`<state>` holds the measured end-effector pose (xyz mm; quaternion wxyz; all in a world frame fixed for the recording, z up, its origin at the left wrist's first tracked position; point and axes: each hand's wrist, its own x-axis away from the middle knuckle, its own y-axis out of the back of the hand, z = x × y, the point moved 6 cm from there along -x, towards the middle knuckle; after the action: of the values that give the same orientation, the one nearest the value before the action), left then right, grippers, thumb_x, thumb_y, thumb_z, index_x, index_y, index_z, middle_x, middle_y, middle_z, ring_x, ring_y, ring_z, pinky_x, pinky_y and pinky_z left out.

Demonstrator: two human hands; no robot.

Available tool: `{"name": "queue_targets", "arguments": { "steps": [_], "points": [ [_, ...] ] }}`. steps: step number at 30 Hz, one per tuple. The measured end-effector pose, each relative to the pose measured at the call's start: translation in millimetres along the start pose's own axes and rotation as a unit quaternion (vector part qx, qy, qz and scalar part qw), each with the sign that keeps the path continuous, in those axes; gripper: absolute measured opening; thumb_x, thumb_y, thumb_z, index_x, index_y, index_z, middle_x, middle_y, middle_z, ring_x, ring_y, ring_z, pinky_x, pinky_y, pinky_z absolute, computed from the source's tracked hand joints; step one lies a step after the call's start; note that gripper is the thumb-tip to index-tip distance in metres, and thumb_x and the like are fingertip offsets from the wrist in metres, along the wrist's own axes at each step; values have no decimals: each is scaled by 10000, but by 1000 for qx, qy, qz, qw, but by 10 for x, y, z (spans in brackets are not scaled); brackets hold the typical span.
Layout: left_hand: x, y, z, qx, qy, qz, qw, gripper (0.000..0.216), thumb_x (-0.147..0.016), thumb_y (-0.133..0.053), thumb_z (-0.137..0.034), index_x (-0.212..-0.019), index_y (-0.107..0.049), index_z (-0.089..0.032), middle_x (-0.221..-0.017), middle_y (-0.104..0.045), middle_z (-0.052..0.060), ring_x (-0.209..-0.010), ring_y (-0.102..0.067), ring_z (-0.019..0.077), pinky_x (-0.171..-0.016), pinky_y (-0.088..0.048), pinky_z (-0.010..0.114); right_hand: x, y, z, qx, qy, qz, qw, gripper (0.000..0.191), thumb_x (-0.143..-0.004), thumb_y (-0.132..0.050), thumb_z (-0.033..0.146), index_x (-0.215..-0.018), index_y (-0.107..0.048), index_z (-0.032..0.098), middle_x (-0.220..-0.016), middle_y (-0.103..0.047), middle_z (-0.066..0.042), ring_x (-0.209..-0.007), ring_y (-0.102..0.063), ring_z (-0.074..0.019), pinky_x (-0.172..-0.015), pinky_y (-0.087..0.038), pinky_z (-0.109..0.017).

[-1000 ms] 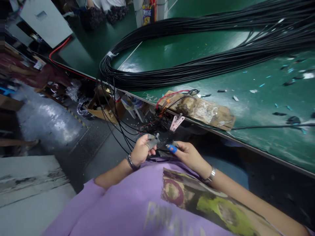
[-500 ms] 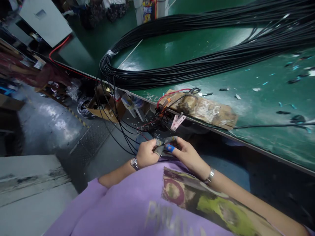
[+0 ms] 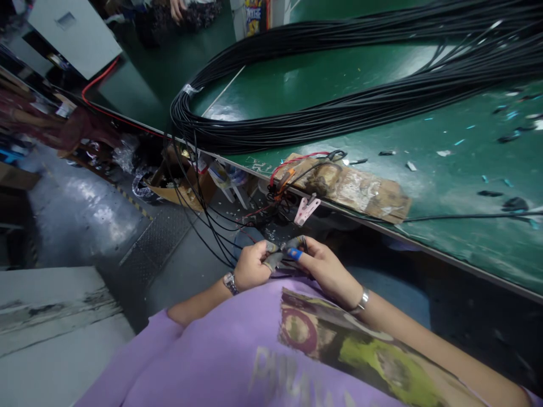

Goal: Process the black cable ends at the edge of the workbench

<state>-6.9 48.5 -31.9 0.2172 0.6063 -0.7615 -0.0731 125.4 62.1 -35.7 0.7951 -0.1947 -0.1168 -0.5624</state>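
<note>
Black cable point(image 3: 287, 276) is pinched between the fingertips of the left hand point(image 3: 252, 264) and the right hand point(image 3: 324, 265), held close together above the lap; the exact piece gripped is obscured by the fingers. Further cables point(image 3: 214, 234) are hung from the coiled bundle point(image 3: 297, 127) over the edge of the green bench point(image 3: 322, 79). Beneath, small scraps are contained in an open cardboard box point(image 3: 165, 195); they cannot be identified.

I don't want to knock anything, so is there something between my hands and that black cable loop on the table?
Yes: ahead of your left hand and right hand, a pink clip sits at the edge of the table and a brown board lies along it, in front of the cable loop.
</note>
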Motion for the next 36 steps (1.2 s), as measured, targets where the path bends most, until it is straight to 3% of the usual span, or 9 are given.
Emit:
{"name": "queue_targets", "arguments": {
  "steps": [7,11,13,17,20,22,26,32,36],
  "points": [
    [1,-13,-12,-3,-19,3,1000,87,-753,-583,-254,-765,-572,-168,-640,-614,1,-573,-554,98,-543,-439,195,-21,-23,43,20,29,13,999,351,-617,-701,498,-684,-550,189,-615,-516,34,-533,-405,-90,-481,-358,-231],
    [18,7,-15,34,-17,-18,999,203,-706,-667,-347,-769,-589,-170,-679,-639,4,-614,-569,103,-603,-460,212,-7,-32,-10,-16,-5,10,1000,328,-617,-701,468,-668,-521,198,-536,-463,62,-464,-340,-71,-424,-292,-213],
    [26,-5,-3,72,6,-12,997,274,-666,-697,-406,-721,-578,-165,-623,-617,-8,-565,-547,91,-560,-447,201,-5,-52,-75,-55,-52,25,997,328,-615,-697,451,-658,-490,200,-490,-422,79,-419,-294,-58,-390,-230,-200],
    [50,-114,50,172,112,59,977,389,-629,-687,-509,-673,-531,-155,-503,-545,-41,-380,-432,47,-387,-331,169,-4,-91,-131,-101,-106,65,987,316,-607,-700,409,-640,-470,195,-477,-431,79,-385,-280,-45,-369,-194,-188],
    [51,-137,38,224,156,70,959,417,-615,-682,-530,-662,-503,-157,-480,-524,-51,-334,-389,33,-347,-265,160,-8,-60,-48,-96,-58,51,992,287,-591,-729,361,-696,-525,189,-528,-485,68,-415,-342,-49,-376,-227,-183],
    [37,-132,24,236,161,67,956,418,-601,-691,-523,-660,-496,-159,-473,-516,-57,-327,-387,33,-342,-260,159,-2,-39,23,-96,-16,43,994,314,-583,-745,348,-783,-557,197,-653,-577,34,-506,-461,-77,-415,-314,-188],
    [16,-129,32,230,155,66,959,414,-592,-706,-501,-628,-476,-159,-465,-510,-62,-324,-383,28,-341,-262,157,2,-7,86,-63,26,36,997,372,-590,-754,364,-876,-574,208,-848,-663,-30,-737,-592,-153,-642,-474,-279],
    [22,-124,52,230,159,59,958,423,-575,-716,-506,-638,-488,-156,-458,-518,-60,-321,-383,29,-338,-261,157,-18,60,29,-33,7,-14,999,351,-556,-780,385,-784,-592,197,-780,-673,-28,-654,-572,-137,-574,-450,-261],
    [24,-107,33,236,164,45,957,437,-548,-728,-510,-644,-495,-153,-450,-514,-65,-319,-382,28,-341,-266,156,-14,61,-1,-74,-16,-42,996,351,-479,-821,313,-710,-586,191,-670,-634,15,-513,-475,-81,-449,-351,-211]
  ]
}}
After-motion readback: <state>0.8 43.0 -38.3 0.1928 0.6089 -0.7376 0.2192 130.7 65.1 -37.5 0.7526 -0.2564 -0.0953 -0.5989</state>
